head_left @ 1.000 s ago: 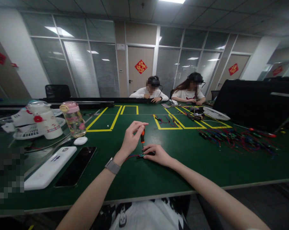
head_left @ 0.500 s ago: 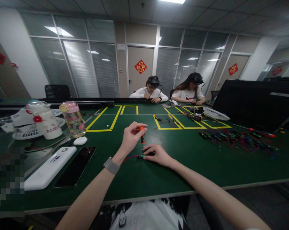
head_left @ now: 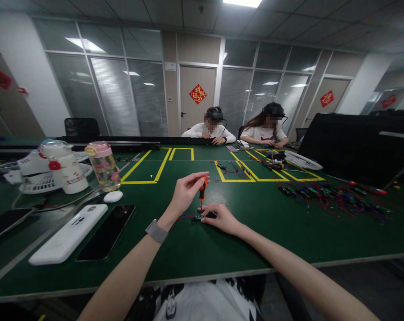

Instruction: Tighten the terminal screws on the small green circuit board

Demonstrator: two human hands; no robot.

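Note:
An orange and black screwdriver (head_left: pixel 202 191) stands nearly upright in my left hand (head_left: pixel 187 191), which is closed round the top of its handle. Its tip meets a small green circuit board (head_left: pixel 198 218) lying on the green table (head_left: pixel 148 263). Thumb and fingers of my right hand (head_left: pixel 219 217) grip the board at its right end and partly cover it. Red and blue wires (head_left: pixel 186 217) run from the board to the left, behind my left wrist.
On the left lie a white power bank (head_left: pixel 70 234), a black phone (head_left: pixel 106 232) and a white earbud case (head_left: pixel 113 196), near a pink-lidded bottle (head_left: pixel 103 167). A heap of wired boards (head_left: pixel 329 196) lies to the right. Two people sit across the table.
My left hand and the screwdriver handle have shifted slightly to the right, the fingers now straighter over the handle. My right hand keeps its hold on the board.

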